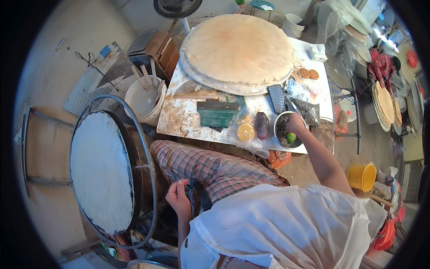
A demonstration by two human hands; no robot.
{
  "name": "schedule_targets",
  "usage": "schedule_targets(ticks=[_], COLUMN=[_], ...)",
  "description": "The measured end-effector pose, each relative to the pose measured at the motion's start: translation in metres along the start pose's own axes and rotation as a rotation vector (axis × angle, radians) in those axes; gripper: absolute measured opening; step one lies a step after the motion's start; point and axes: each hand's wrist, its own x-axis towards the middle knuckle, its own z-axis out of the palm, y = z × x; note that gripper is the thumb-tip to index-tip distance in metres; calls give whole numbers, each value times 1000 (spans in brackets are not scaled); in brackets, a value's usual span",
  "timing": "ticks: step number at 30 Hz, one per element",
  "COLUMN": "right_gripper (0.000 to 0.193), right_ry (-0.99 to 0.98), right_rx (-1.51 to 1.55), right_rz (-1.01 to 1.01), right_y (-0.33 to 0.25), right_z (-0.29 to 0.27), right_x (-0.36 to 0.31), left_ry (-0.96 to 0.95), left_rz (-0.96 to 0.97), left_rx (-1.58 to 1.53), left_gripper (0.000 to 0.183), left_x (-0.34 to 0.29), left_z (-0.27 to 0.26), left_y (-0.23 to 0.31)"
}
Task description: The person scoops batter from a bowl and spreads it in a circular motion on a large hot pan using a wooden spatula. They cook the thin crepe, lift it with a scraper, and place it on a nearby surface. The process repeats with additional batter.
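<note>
My right hand point(295, 122) reaches down into a small round bowl point(277, 141) at the near right edge of the table. Its fingers are bunched among thin dark strands point(281, 127), and what they grip is hidden. A green lime point(291, 137) sits in the bowl just below that hand. My left hand point(178, 197) hangs beside my lap, near the checked cloth point(210, 166) over my legs. It appears empty, its fingers loosely bent and apart. Left of the bowl lie a dark oblong thing point(262, 125) and a clear bag with a cut orange-coloured round point(245, 132).
A huge pale round slab point(237, 49) covers the table's far part. Nearby are a green scraper-like piece point(217, 114) and a dark phone-like slab point(277, 98). At left stands a large drum with a white face point(102, 172) inside a metal ring, beside a bucket of sticks point(145, 96).
</note>
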Motion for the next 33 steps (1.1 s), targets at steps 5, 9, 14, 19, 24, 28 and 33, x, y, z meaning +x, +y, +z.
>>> schedule_targets(ticks=[5, 9, 14, 19, 24, 28, 33], right_gripper=[15, 13, 17, 14, 13, 38, 100], right_ry=[-186, -527, -582, -633, -444, -252, -385], right_rx=[573, 790, 425, 752, 684, 167, -307], right_rz=[-68, -309, -1116, -940, -801, -785, -472], right_y=[-84, -211, -296, -333, -340, -292, -278], right_z=[-62, -93, -63, -70, -32, 25, 26], right_x=[-22, -75, -120, -110, -39, 48, 50], left_ry=[-267, -587, -473, -451, -237, -399, -572], left_rz=[-426, -851, -1087, -1060, -731, -550, -276], left_rx=[-451, -890, -1005, -1099, -1139, -1132, -1592], left_gripper=[32, 39, 35, 28, 33, 64, 95], left_x=[30, 41, 32, 27, 38, 20, -19], left_z=[22, 58, 75, 25, -22, -42, -17], left_y=[11, 5, -41, -58, 62, 225, 291])
